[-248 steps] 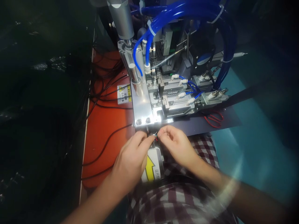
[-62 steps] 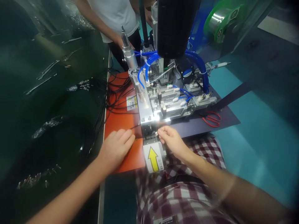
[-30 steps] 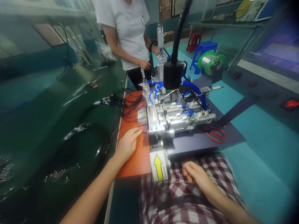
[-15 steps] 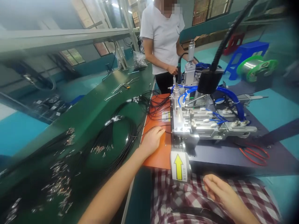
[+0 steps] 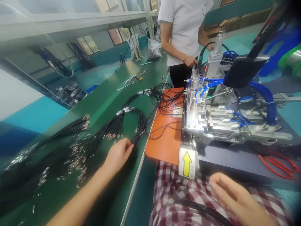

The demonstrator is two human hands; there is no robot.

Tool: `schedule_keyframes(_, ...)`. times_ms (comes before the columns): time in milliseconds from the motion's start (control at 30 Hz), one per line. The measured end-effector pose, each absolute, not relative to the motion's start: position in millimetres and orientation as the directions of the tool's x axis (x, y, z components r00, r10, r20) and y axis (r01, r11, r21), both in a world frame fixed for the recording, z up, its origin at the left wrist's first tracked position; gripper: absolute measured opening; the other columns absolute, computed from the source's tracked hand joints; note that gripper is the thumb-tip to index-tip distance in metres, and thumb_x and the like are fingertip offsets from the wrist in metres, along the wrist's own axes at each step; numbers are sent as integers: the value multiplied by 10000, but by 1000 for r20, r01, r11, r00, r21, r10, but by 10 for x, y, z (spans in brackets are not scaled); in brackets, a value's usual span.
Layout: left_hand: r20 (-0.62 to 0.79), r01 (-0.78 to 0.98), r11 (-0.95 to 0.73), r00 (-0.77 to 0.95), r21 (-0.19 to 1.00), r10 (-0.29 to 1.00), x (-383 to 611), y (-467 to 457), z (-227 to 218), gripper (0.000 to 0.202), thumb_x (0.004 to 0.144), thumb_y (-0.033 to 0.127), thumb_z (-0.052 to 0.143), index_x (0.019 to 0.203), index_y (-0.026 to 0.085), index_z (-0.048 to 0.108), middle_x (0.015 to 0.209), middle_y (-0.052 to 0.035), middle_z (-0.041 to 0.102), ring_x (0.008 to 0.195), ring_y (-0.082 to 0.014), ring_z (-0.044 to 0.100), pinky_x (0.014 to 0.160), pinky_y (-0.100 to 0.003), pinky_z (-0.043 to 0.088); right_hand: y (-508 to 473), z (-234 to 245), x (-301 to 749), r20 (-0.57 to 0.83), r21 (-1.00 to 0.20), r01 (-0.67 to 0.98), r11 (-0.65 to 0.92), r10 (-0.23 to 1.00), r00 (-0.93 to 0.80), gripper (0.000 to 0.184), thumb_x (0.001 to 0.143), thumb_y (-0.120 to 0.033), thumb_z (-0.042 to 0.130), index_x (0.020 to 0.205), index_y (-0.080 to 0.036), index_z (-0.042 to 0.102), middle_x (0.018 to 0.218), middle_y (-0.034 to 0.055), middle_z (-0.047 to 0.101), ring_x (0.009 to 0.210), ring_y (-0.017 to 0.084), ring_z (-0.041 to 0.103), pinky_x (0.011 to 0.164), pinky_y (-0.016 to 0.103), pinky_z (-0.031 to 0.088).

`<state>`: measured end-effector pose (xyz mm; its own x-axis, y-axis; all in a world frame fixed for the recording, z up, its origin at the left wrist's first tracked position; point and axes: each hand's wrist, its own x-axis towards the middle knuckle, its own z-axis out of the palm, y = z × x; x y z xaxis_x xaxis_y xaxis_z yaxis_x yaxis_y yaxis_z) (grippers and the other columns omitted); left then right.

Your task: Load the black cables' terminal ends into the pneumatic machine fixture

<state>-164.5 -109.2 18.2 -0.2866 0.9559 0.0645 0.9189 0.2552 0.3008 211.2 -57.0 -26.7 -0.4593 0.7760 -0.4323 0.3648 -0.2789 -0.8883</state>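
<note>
Head view: the left hand [image 5: 117, 153] is reaching into the black cable bundle [image 5: 122, 125] on the green bench [image 5: 105, 94], centre left. Its fingertips are touching strands, but whether they are pinching cannot be told. The right hand [image 5: 231, 194] is hovering at lower right, loosely curled and empty. This is seemingly a cable pick-up, and singling one out calls for a fine pinch.

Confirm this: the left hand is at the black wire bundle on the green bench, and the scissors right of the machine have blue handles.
Not quite: the head view shows the scissors with red handles, not blue. The rest stands: the left hand is at the black wire bundle on the green bench, and the scissors lie right of the machine.
</note>
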Motion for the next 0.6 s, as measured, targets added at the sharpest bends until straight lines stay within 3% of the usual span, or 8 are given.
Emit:
schedule_keyframes(100, -85, 800, 273, -271, 535, 959, -1487, -943, 393, 215, 910, 353, 455, 1074, 218, 488, 550, 67, 542, 462, -131, 516, 476, -232, 362, -535, -102, 1748, -412, -904, 367, -221, 683, -603, 346, 891, -531, 474, 779, -215, 558, 682, -18, 500, 636, 137, 474, 582, 239, 398)
schedule_keyframes(200, -267, 250, 322, -228, 913, 936, -1226, -744, 540, 254, 874, 354, 540, 1054, 175, 522, 611, 17, 625, 512, -120, 580, 462, -201, 361, -606, 15, 1293, -321, -934, 155, -321, 570, -756, 328, 869, -522, 552, 998, -223, 592, 956, 37, 633, 870, 177, 589, 774, 284, 452)
schedule_keyframes(267, -279, -51, 274, -211, 960, 937, -1014, -619, 569, 243, 826, 314, 619, 992, 156, 535, 800, -58, 704, 674, -141, 659, 582, -214, 458, -668, 85, 1032, -252, -860, -17, -511, 452, -856, 447, 870, -551, 545, 1156, -208, 556, 1177, 96, 622, 1109, 214, 568, 914, 329, 430)
schedule_keyframes(333, -254, -193, 215, -209, 957, 944, -823, -534, 550, 262, 810, 281, 647, 1012, 169, 525, 1025, -95, 705, 841, -167, 685, 723, -251, 505, -703, 156, 886, -211, -688, -127, -714, 365, -907, 525, 895, -608, 448, 1194, -187, 542, 1225, 127, 616, 1178, 227, 553, 939, 360, 423)
schedule_keyframes(400, -206, -170, 174, -193, 970, 959, -726, -496, 501, 261, 825, 303, 636, 1033, 186, 529, 1105, -87, 683, 884, -175, 682, 755, -268, 514, -690, 213, 886, -179, -541, -145, -829, 282, -943, 505, 879, -589, 499, 1146, -164, 557, 1040, 114, 683, 1044, 218, 634, 865, 340, 454)
schedule_keyframes(467, -141, 30, 152, -224, 988, 964, -785, -475, 442, 258, 836, 369, 619, 1004, 178, 571, 944, -65, 707, 739, -158, 674, 653, -255, 509, -629, 240, 1011, -233, -469, -118, -875, 251, -940, 411, 824, -509, 631, 1020, -153, 574, 715, 17, 646, 701, 150, 658, 654, 250, 450)
schedule_keyframes(533, -50, 289, 157, -345, 944, 937, -1008, -425, 381, 283, 830, 422, 612, 943, 163, 617, 669, -14, 652, 530, -127, 590, 517, -236, 450, -543, 225, 1203, -379, -485, -132, -865, 343, -860, 332, 795, -434, 690, 908, -150, 562, 568, -66, 505, 463, 55, 490, 484, 180, 309)
schedule_keyframes(600, 37, 347, 156, -488, 925, 872, -1326, -315, 310, 244, 837, 405, 600, 911, 173, 611, 588, 26, 570, 492, -106, 528, 498, -225, 412, -467, 170, 1395, -476, -592, -151, -792, 495, -727, 283, 825, -390, 669, 923, -150, 556, 619, -65, 504, 455, 27, 425, 464, 176, 249)
